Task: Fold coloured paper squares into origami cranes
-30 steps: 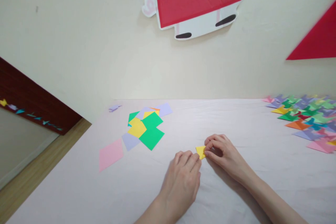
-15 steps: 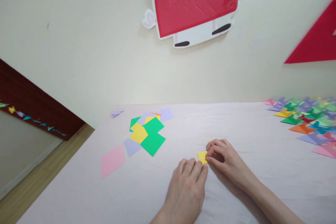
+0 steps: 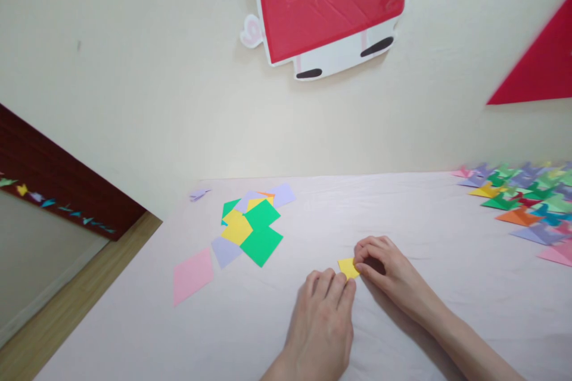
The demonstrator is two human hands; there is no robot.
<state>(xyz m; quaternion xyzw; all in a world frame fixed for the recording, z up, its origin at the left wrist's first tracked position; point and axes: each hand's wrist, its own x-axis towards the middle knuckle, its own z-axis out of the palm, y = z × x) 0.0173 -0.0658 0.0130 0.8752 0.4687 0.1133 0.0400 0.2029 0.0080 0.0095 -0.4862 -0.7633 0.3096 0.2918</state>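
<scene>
A small piece of yellow origami paper (image 3: 348, 268), folded down, lies on the pale cloth between both hands. My right hand (image 3: 381, 263) has thumb and forefinger closed in a pinch at its right corner. From below, my left hand (image 3: 325, 309) reaches in with fingers bent and close together, their tips holding the near edge of the paper against the cloth. The fingertips cover part of the paper, so its exact fold cannot be made out.
To the left lie loose coloured squares, among them a green sheet (image 3: 262, 245) and a pink sheet (image 3: 193, 275). Rows of folded paper figures (image 3: 521, 216) stand at the right. A small lilac folded piece (image 3: 199, 194) lies near the wall, below a red-and-white cutout (image 3: 333, 6).
My right thumb and forefinger have shifted slightly right along the yellow paper, and more of its surface shows. My left hand stays at its near edge. The view has moved slightly.
</scene>
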